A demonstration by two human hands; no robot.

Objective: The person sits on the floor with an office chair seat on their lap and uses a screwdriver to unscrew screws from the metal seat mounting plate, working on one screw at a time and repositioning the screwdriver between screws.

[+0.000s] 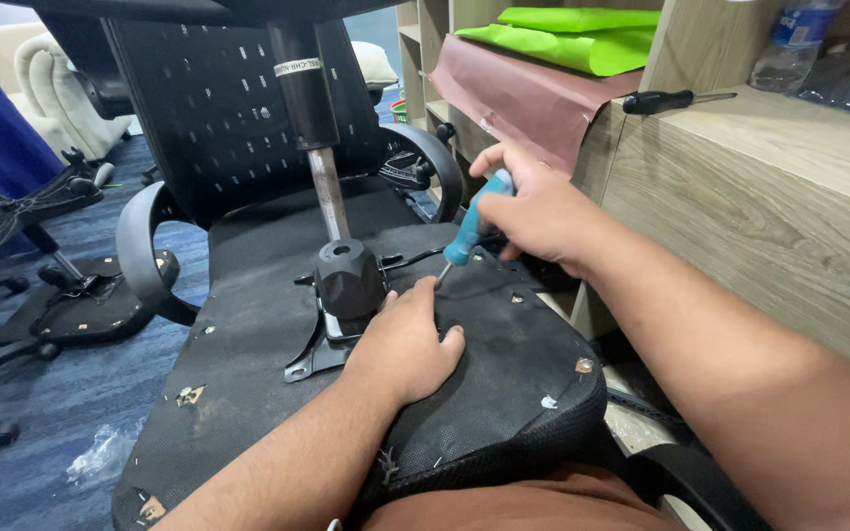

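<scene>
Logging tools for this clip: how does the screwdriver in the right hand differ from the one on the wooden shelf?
The teal-handled screwdriver is gripped by the right hand, tip down on the seat underside; the black-handled screwdriver lies flat and untouched on the shelf. Both have slim metal shafts.

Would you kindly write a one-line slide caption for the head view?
Right hand drives a teal-handled screwdriver at an overturned office chair's underside; left hand steadies it.
</scene>
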